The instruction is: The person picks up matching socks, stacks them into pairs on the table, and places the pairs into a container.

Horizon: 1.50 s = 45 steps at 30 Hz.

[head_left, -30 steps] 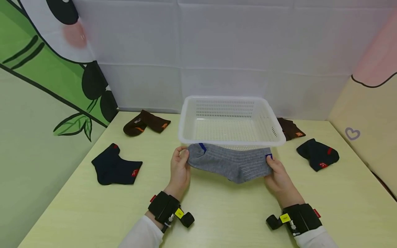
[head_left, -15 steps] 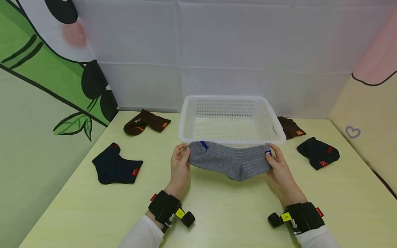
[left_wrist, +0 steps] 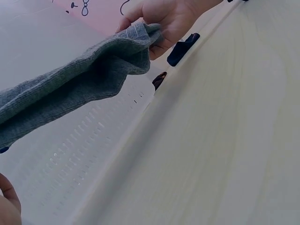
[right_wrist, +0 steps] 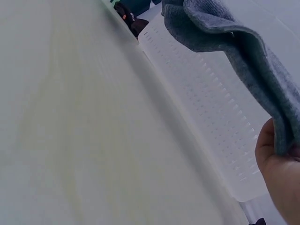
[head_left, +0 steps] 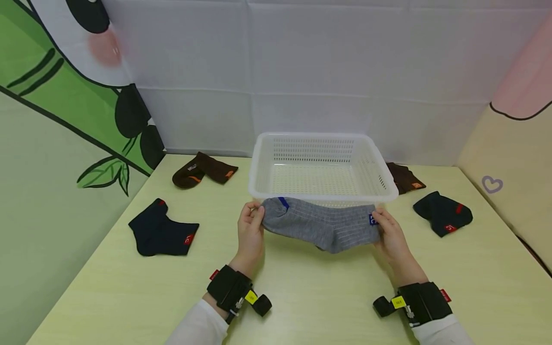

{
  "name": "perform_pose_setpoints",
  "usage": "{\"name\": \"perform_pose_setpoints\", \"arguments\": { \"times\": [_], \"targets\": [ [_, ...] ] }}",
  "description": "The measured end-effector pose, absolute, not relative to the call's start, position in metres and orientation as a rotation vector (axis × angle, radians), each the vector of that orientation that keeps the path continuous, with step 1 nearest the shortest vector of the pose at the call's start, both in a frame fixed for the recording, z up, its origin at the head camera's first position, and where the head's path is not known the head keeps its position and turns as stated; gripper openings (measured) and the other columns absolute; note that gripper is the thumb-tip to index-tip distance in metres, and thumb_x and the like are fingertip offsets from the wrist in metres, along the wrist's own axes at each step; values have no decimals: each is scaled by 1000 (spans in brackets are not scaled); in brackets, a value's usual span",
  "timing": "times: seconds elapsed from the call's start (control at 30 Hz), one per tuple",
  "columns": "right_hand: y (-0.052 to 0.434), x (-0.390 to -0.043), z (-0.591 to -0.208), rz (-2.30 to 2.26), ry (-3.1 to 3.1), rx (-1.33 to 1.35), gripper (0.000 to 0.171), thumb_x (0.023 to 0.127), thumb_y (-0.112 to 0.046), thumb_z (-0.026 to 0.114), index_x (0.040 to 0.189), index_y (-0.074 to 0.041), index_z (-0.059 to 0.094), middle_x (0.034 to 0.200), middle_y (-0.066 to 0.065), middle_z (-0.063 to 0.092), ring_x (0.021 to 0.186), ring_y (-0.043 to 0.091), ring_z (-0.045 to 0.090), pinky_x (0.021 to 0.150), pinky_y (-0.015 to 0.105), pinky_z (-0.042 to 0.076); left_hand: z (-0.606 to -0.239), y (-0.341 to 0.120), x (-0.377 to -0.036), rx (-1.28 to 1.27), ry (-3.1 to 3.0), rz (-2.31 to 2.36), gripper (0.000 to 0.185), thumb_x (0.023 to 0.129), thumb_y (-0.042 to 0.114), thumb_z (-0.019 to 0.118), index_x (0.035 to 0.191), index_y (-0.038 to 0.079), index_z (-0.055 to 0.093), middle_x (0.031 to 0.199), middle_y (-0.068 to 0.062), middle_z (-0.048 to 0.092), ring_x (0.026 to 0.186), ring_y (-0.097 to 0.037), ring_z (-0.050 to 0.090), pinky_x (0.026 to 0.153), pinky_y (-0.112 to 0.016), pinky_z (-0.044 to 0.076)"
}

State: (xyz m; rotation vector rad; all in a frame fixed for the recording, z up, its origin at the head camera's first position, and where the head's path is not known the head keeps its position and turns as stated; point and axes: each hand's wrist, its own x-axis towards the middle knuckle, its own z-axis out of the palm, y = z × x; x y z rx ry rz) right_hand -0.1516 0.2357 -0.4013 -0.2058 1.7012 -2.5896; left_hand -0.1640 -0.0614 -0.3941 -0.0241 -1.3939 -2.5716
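A grey ankle sock [head_left: 319,225] with pale stripes is stretched sideways above the table in the head view. My left hand [head_left: 250,230] pinches its toe end, near a blue stripe. At the cuff, next to a small blue label, my right hand [head_left: 392,242] grips it between thumb and fingers. From below, the sock [left_wrist: 84,79] sags in a dark fold of layers in the left wrist view. The right wrist view has the cuff end [right_wrist: 286,136] in my right hand [right_wrist: 281,173].
A white perforated basket [head_left: 323,199] stands just behind the sock. Dark navy socks [head_left: 161,235] with red marks lie at left, another navy bundle [head_left: 442,213] at right. Brown socks [head_left: 204,170] lie back left; more brown socks [head_left: 403,178] sit beside the basket's right side.
My right hand has shifted its hold at the cuff, moving up slightly, and the blue label shows more fully. The sock has risen a little. My left hand keeps its pinch.
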Motion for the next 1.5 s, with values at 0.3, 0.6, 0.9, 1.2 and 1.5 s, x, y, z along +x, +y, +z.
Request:
{"name": "perform_pose_setpoints", "arguments": {
  "times": [0.3,0.6,0.9,1.2,1.5],
  "targets": [
    [233,-151,-399,-2602,1869,-52,27,101,-13,41,81,-22,56,73,-10,53,62,3,53,54,17,44,-394,-62,-164,-77,-1500,-2472,3,97,1,44,96,3,47,70,8,48,67,-3,48,64,-17,39],
    [231,-147,-394,-2621,1921,-108,16,99,-13,47,85,-19,52,71,-10,51,61,2,51,53,16,42,-391,-66,-161,-105,-1631,-2330,3,97,2,46,98,2,48,74,8,52,69,-3,49,66,-18,40],
    [234,-153,-367,-2596,1916,-506,23,101,-8,40,117,-23,45,85,-6,64,67,6,61,57,19,49,-366,-71,-162,-296,-1710,-2189,6,99,3,42,105,6,41,78,6,48,72,-4,44,67,-19,33],
    [242,-180,-328,-2549,2002,-472,12,96,-20,51,95,-20,64,90,-2,51,73,8,51,62,19,48,-330,-78,-195,-397,-2001,-1894,18,97,-2,38,92,-7,54,87,-1,52,72,-7,41,69,-20,35],
    [244,-210,-316,-2256,2249,-452,29,96,3,38,108,-22,48,116,-1,35,102,11,35,81,14,37,-312,-80,-227,-405,-2281,-1706,16,95,7,50,106,-1,56,96,-11,53,83,-19,48,70,-25,36]
  ]
}}
